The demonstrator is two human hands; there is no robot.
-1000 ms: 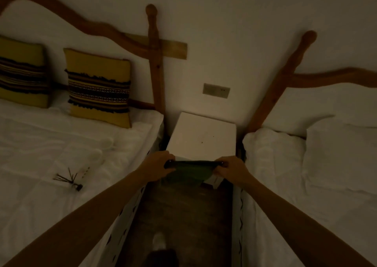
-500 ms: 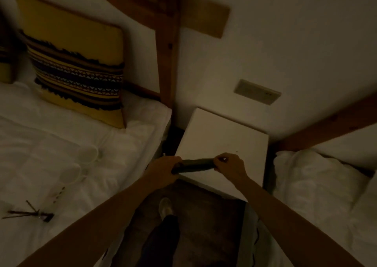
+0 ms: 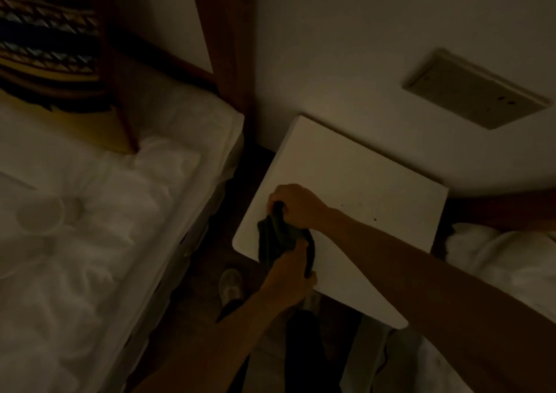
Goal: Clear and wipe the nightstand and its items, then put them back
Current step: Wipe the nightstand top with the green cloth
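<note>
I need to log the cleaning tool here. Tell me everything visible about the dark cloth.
The dark cloth looks like soft fabric, dark green or near black in the dim light. It is bunched and folded, lying over the near left corner of the white nightstand. The right hand grips its far end, the left hand its near end.

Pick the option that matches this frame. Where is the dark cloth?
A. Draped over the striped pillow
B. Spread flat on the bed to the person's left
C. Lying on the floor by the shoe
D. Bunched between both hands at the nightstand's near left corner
D: the dark cloth is bunched up, gripped by the right hand from above and the left hand from below, over the near left corner of the white nightstand.
</note>
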